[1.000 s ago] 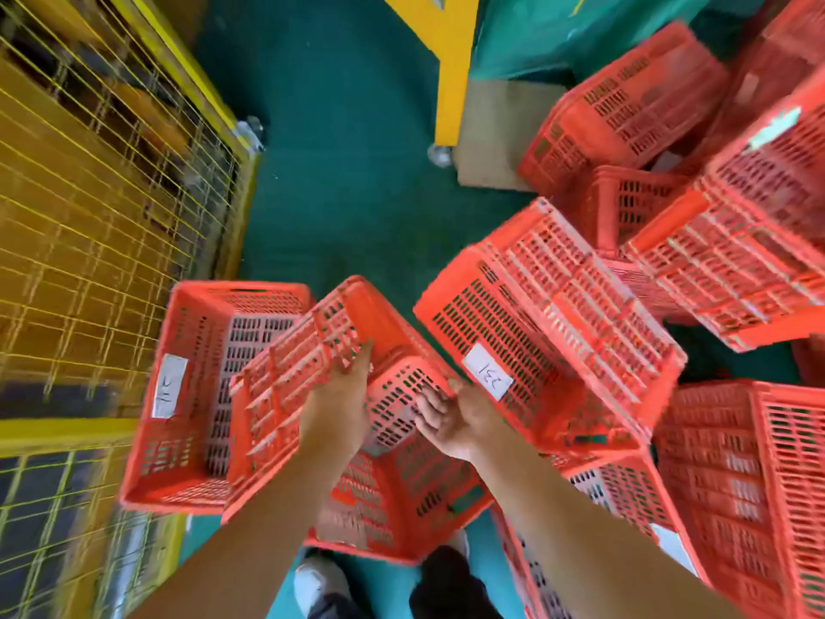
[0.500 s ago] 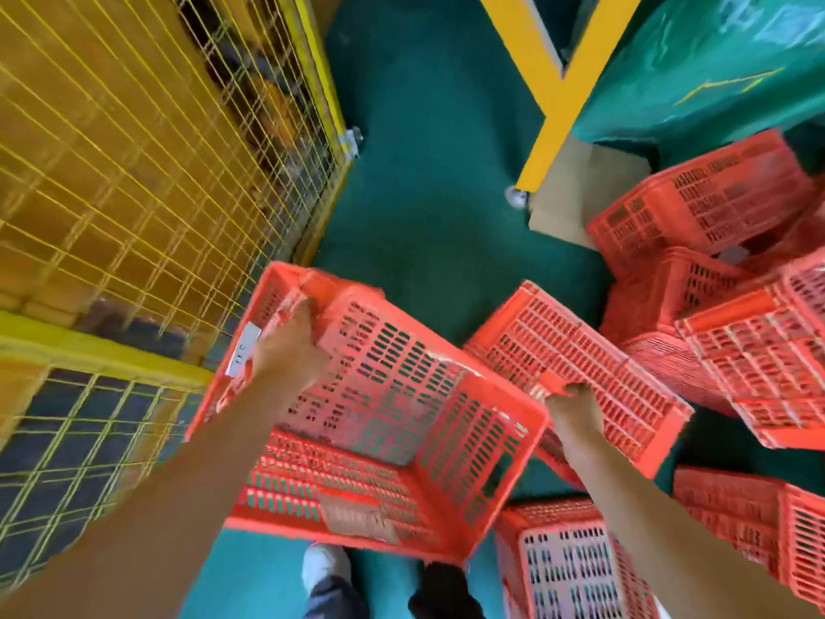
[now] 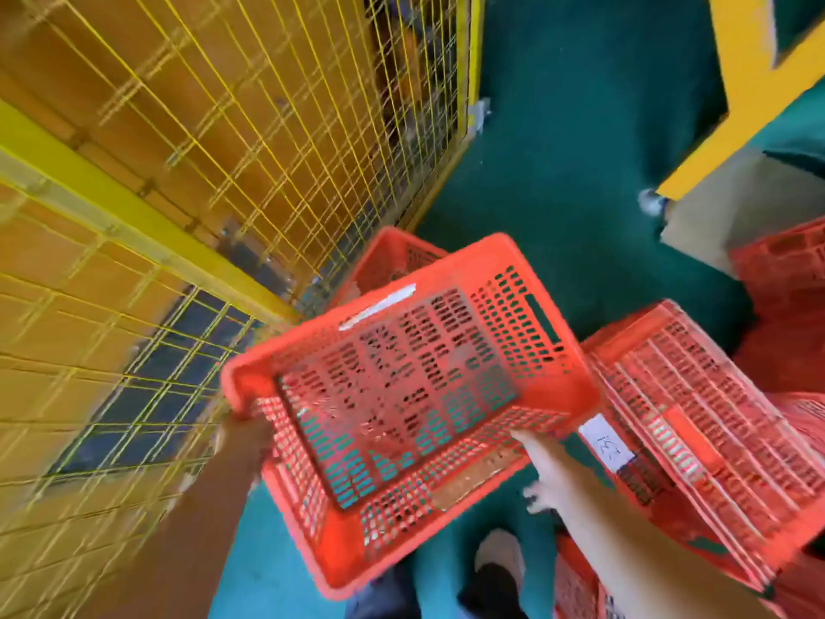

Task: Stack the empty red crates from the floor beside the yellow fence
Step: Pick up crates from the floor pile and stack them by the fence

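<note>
- At frame centre, the held crate hangs tilted, its long axis running lower left to upper right.
- The left hand grips its left corner. The right hand, fingers spread, touches its near wall.
- The floor crate beside the yellow fence lies up-frame, nearer the left hand.

Red crates, five at least: lifted crate, crate beneath it, right-hand crate, upper-right crate, bottom-edge crate; blur may hide more. Hands, two: left hand, right hand. White labels, two. One shoe, toe only.
</note>
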